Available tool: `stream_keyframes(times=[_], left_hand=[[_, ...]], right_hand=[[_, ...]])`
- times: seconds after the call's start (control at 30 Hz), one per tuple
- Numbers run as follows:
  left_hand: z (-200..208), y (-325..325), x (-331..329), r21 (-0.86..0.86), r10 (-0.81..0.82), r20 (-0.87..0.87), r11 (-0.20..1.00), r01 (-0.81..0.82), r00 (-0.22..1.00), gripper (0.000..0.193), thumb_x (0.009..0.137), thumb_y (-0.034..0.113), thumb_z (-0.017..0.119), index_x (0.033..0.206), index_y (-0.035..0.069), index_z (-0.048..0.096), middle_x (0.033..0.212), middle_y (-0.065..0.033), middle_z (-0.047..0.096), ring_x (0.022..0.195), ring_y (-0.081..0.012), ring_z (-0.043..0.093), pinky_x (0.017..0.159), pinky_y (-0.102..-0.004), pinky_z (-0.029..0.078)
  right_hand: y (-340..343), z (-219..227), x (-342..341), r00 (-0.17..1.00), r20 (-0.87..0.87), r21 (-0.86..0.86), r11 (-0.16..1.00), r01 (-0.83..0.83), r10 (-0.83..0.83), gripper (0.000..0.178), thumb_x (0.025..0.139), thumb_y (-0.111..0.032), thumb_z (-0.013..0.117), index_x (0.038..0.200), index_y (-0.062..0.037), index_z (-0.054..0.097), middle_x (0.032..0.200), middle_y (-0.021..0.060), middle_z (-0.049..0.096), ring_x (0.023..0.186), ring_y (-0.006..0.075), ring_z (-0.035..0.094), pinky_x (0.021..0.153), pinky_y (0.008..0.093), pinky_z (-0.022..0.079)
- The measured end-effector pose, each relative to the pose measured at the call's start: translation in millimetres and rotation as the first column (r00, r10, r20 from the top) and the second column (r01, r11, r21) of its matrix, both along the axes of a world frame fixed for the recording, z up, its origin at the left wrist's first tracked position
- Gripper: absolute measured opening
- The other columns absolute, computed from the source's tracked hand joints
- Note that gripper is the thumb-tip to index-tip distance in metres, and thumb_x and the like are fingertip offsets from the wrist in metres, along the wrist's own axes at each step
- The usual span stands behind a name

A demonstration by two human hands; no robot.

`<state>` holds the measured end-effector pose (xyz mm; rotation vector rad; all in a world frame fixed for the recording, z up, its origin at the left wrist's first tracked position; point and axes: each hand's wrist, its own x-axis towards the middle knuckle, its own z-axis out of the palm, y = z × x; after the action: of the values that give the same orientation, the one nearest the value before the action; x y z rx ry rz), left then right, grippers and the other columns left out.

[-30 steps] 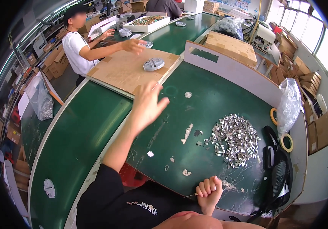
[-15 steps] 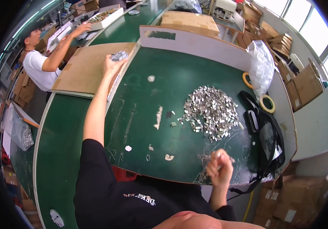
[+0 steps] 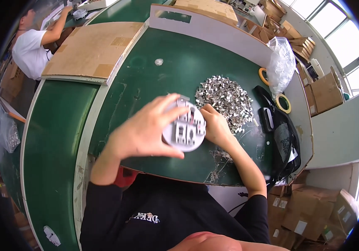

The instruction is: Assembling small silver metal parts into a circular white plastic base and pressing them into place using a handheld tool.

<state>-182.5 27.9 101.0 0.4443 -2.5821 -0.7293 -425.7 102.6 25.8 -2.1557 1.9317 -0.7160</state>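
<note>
My left hand (image 3: pixel 144 127) grips a round light-grey plastic part (image 3: pixel 185 141) by its edge, fingers across the top and thumb below. Its face shows raised blocks, slots and dark openings. Close against the part's right side, my right hand (image 3: pixel 218 126) has its fingers curled together; what they hold, if anything, is hidden. Just behind the right hand lies a heap of small shiny metal pieces (image 3: pixel 229 98) on the green tabletop (image 3: pixel 141 90).
At the right edge sit a black bag (image 3: pixel 286 142), two tape rolls (image 3: pixel 283 103) and a clear plastic bag (image 3: pixel 280 67). A cardboard sheet (image 3: pixel 91 52) lies at the far left, with a co-worker (image 3: pixel 33 50) beyond it. A low partition (image 3: pixel 217 31) runs along the back.
My left hand has come back from the cardboard sheet with the grey part, now above the tabletop. My right hand has moved up and left from the front edge to beside the part.
</note>
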Motion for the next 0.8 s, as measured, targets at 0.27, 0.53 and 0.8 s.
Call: stream_keyframes(times=[0.27, 0.53, 0.8], left_hand=[[-81.6, 87.9, 0.2, 0.084, 0.308, -0.025, 0.949, -0.305, 0.951, 0.088, 0.064, 0.03, 0.089, 0.138, 0.003, 0.049, 0.146, -0.0222, 0.038, 0.133, -0.0406, 0.041, 0.111, -0.0499, 0.035], [-84.8, 71.8, 14.6, 0.09, 0.049, -0.068, 0.995, -0.043, 0.996, 0.082, 0.066, 0.027, 0.089, 0.133, -0.002, 0.052, 0.141, -0.0225, 0.043, 0.129, -0.0392, 0.043, 0.108, -0.0493, 0.039], [-78.0, 124.4, -0.2, 0.124, 0.193, -0.082, 0.975, -0.182, 0.978, 0.055, 0.073, 0.019, 0.083, 0.119, -0.001, 0.062, 0.133, -0.0153, 0.049, 0.102, -0.0274, 0.05, 0.09, -0.0369, 0.047]], right_hand=[[-3.6, -4.2, 0.9, 0.998, 0.028, 0.033, 0.998, -0.062, 0.061, 0.019, 0.081, -0.003, 0.069, 0.1, -0.0039, 0.068, 0.098, 0.0078, 0.062, 0.064, 0.0244, 0.06, 0.061, 0.0338, 0.05], [12.0, 5.5, 0.1, 0.996, 0.045, 0.055, 0.996, -0.076, 0.073, 0.016, 0.084, -0.002, 0.067, 0.1, -0.0018, 0.068, 0.096, 0.0061, 0.062, 0.063, 0.0199, 0.058, 0.057, 0.0306, 0.047], [53.2, 41.9, 10.7, 0.832, 0.505, 0.271, 0.958, 0.099, -0.229, 0.009, 0.085, -0.004, 0.07, 0.093, -0.0013, 0.07, 0.072, 0.0008, 0.057, 0.056, 0.0101, 0.044, 0.051, 0.0237, 0.037]])
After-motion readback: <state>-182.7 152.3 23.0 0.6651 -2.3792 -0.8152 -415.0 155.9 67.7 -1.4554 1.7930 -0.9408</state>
